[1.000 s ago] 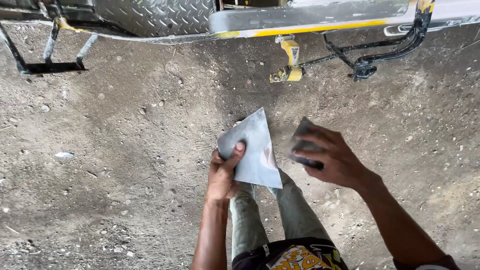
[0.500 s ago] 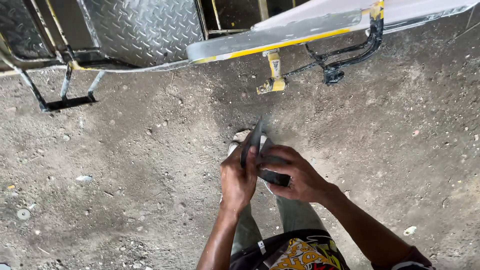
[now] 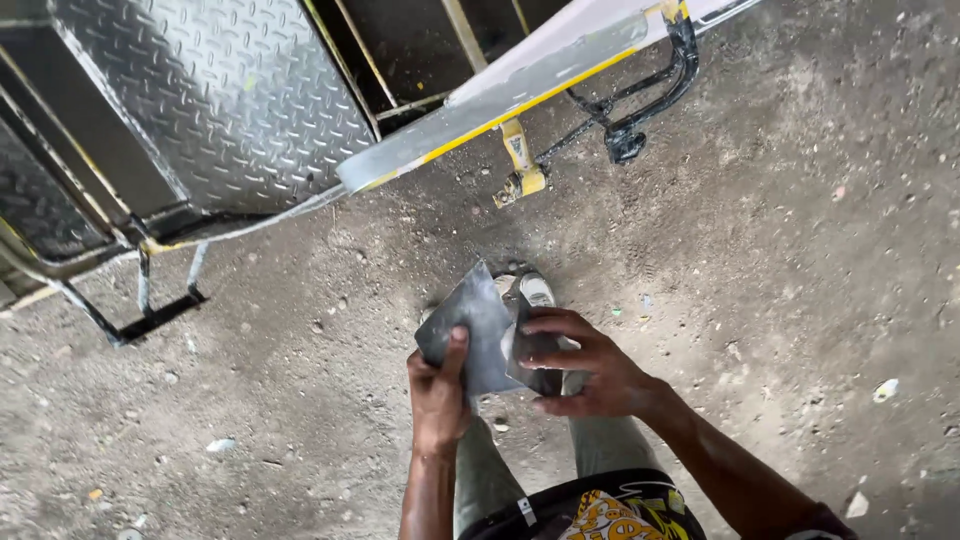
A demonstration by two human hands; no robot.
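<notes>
Sheet: grey abrasive sheet [image 3: 478, 330] held at waist height above the dirt ground [image 3: 780, 300], over the person's shoe [image 3: 537, 290].
Left hand [image 3: 438, 390]: closed, thumb pinching the sheet's lower left edge.
Right hand [image 3: 580, 365]: fingers curled around the folded right flap.
Technique, judged: line up the edges, then press the crease flat.
Nearby: checker-plate step [image 3: 215, 100], well apart.

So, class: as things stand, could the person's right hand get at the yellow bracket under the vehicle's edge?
Probably not at once: the right hand is busy gripping the grey sheet, and the yellow bracket lies well ahead across open ground.
</notes>
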